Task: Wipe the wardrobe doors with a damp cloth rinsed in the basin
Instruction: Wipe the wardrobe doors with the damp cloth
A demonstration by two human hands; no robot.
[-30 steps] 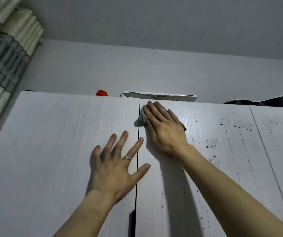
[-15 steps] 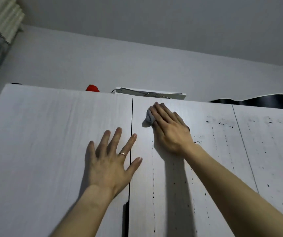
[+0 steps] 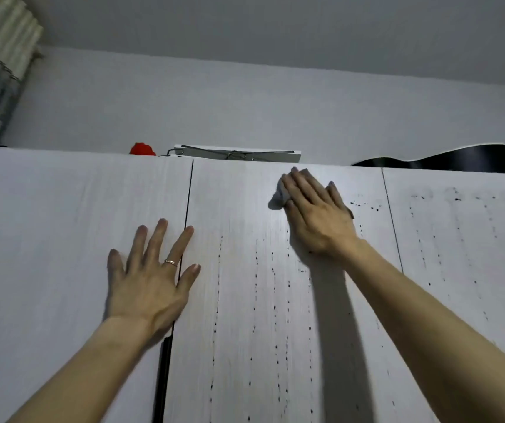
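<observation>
White wood-grain wardrobe doors (image 3: 245, 300), middle door speckled with dark spots in vertical lines. Right hand (image 3: 318, 215) flat near middle door's top edge, fingers together, pressing small grey cloth (image 3: 281, 195) against panel; cloth peeks out left of fingers. Left hand (image 3: 150, 276) empty, fingers spread, palm flat across seam between left and middle doors, ring (image 3: 170, 262) on one finger. Red object (image 3: 142, 149) and flat white box (image 3: 236, 154) on wardrobe top.

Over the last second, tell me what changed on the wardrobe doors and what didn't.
The right hand slid the cloth rightward along the top of the middle door, away from the gap and toward the black specks. Nothing was picked up or let go. The left hand stayed flat and spread across the gap, and the things on top of the wardrobe did not move.
</observation>
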